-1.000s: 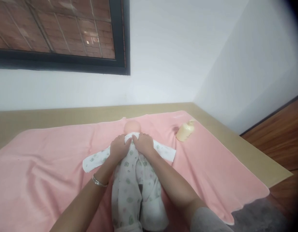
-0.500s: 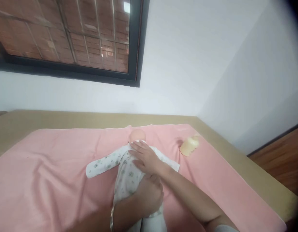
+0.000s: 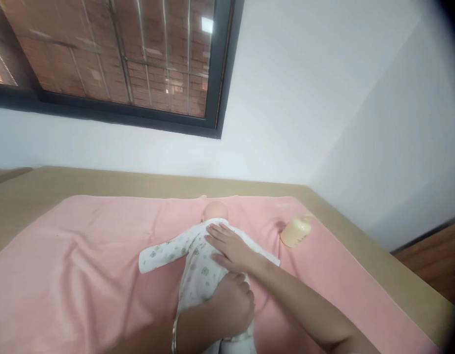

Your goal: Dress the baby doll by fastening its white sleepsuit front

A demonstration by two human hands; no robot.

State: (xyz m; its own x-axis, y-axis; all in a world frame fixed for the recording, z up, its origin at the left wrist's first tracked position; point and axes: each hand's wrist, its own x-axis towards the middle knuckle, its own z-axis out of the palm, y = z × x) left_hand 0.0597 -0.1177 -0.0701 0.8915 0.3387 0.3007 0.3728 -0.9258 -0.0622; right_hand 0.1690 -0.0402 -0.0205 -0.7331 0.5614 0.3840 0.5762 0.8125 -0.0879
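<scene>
A baby doll (image 3: 215,210) lies on a pink blanket, its bald head toward the wall. It is dressed in a white patterned baby suit (image 3: 200,265), with the sleeves stretched out to both sides. My right hand (image 3: 231,248) rests flat on the upper part of the suit, fingers apart. Below it, my left hand (image 3: 233,300), with a bracelet at the wrist, is closed at the side of the suit and grips its cloth. My hands and forearms hide much of the doll's right-hand side and lower body.
The pink blanket (image 3: 98,246) lies wrinkled over a wooden surface (image 3: 139,181). To the doll's right a yellowish baby bottle (image 3: 296,232) lies tilted on the blanket. A white wall (image 3: 271,123) and a barred, dark-framed window (image 3: 216,73) stand behind.
The whole view has shifted slightly, so the scene sits a little further right and lower. Both hands keep nearly the same places on the suit.
</scene>
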